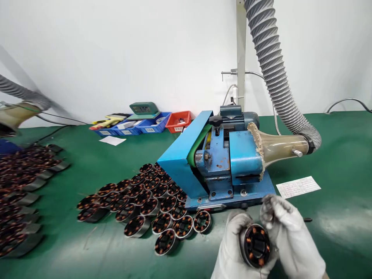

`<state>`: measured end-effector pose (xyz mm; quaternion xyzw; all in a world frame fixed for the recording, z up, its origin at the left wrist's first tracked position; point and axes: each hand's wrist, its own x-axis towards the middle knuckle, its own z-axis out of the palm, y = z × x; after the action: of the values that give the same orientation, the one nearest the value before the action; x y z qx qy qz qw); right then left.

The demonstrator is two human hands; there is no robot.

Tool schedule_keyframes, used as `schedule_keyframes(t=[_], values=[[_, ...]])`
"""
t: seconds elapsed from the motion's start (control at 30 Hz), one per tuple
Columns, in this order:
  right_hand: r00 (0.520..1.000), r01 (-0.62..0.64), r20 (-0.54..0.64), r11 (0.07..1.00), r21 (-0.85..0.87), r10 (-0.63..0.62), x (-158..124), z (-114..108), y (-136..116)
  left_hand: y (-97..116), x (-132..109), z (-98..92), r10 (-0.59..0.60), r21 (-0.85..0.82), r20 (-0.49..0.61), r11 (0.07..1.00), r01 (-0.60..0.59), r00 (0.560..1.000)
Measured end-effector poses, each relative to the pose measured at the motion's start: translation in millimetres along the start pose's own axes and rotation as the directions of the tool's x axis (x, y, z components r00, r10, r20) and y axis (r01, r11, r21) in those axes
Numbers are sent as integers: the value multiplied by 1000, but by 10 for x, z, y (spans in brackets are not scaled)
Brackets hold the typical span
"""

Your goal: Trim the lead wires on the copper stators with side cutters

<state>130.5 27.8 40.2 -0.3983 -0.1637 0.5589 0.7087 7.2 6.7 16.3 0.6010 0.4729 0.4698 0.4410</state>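
Note:
My left hand (pixel 228 248), in a white glove, grips a motor stator (pixel 257 246) at the lower right of the head view. The stator is a metal ring with black inner parts and copper windings, and its face is turned toward me. Close against its right side is my right hand (pixel 293 236), gloved too, with grey-stained fingertips. Its fingers are curled together, and what they pinch, if anything, is too blurred to tell. Several more stators (pixel 164 241) stand grouped on the green table left of my hands.
A blue belt grinder (pixel 216 155) stands just beyond my hands, a grey duct hose (pixel 270 50) rising from its right end. Blurred stators (pixel 26 182) fill the far left. Blue bins (pixel 154 124), a red bin (pixel 178 123) and a paper slip (pixel 298 187) lie around.

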Motion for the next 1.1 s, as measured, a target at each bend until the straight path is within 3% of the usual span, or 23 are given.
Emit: schedule_keyframes(t=[0.07, 0.13, 0.27, 0.37, 0.5, 0.63, 0.73, 0.93, 1.1], values=[[997, 37, -78, 988, 152, -25, 16, -8, -54, 37, -42, 20, 18, -18, -58, 1000, -19, 998], [989, 110, -109, 987, 116, -98, -16, -78, -13, 60, -57, 33, -36, -60, -96, 998, 30, 995], [988, 101, 138, 960, -262, -66, -130, -186, 284, 3, 62, 114, -180, -170, -168, 974, 151, 969], [985, 161, 132, 853, -496, -109, -122, -94, 450, -105, 225, 212, -231, -282, -233, 946, 162, 945], [985, 172, 93, 788, -591, -145, 22, 123, 415, -169, 405, 288, -331, -478, -170, 852, 216, 928], [969, 238, 104, 732, -638, -225, 135, 215, 320, -136, 510, 314, -336, -599, -88, 770, 220, 938], [963, 258, 112, 713, -652, -246, 165, 204, 318, -137, 540, 345, -350, -601, -114, 769, 216, 930], [964, 262, 131, 775, -575, -229, 197, 208, 303, -151, 583, 394, -289, -488, -135, 852, 190, 948], [968, 245, 101, 762, -600, -231, 79, 187, 266, -125, 483, 301, -236, -382, -153, 910, 163, 960]])
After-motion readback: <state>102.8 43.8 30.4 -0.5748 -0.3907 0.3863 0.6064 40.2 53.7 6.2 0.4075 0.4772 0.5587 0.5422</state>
